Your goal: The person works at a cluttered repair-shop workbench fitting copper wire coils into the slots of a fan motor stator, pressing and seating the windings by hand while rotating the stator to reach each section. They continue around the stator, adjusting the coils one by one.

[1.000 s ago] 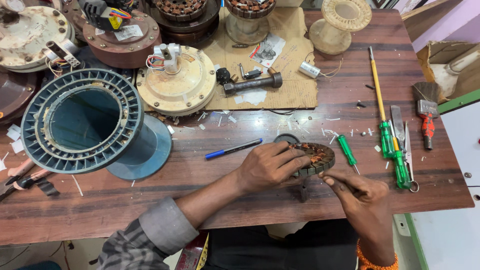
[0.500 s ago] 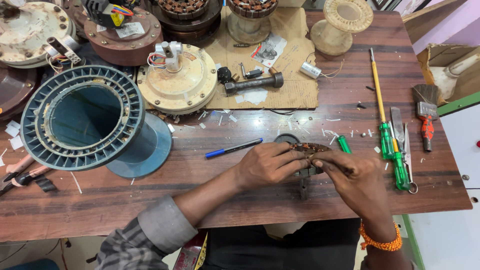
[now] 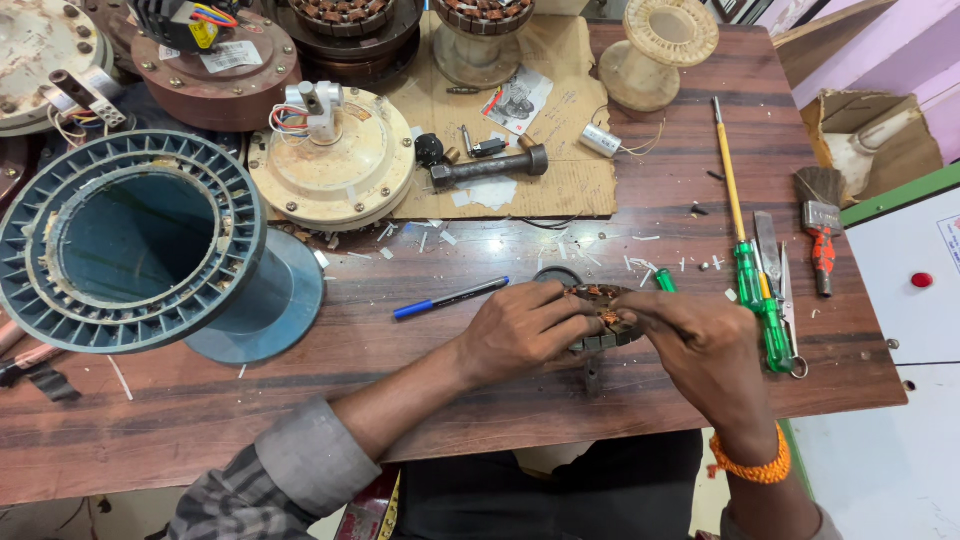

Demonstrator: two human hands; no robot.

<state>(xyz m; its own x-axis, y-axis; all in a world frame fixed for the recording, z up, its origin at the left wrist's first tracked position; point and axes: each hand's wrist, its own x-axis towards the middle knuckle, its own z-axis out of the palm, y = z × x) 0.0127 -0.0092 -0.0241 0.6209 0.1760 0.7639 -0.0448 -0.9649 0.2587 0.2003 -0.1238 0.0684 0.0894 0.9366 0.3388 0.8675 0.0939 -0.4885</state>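
A small round motor stator [image 3: 600,318] with copper windings lies on the wooden table [image 3: 420,350] near its front edge. My left hand [image 3: 520,330] grips its left side, fingers curled over the rim. My right hand [image 3: 700,350] rests on its right side, with the fingertips pinched at the windings on top. Most of the stator is hidden under both hands. Whether the right fingers hold a wire or a small tool, I cannot tell.
A blue pen [image 3: 450,298] lies left of the hands. Green-handled screwdrivers [image 3: 755,290], a blade and a small brush [image 3: 818,225] lie to the right. A large blue spool [image 3: 140,240] stands at left. Fan motor housings [image 3: 335,165] and a cardboard sheet [image 3: 520,130] fill the back.
My right hand has come up from the table's front edge onto the stator and now covers its right half. The left hand keeps its hold.
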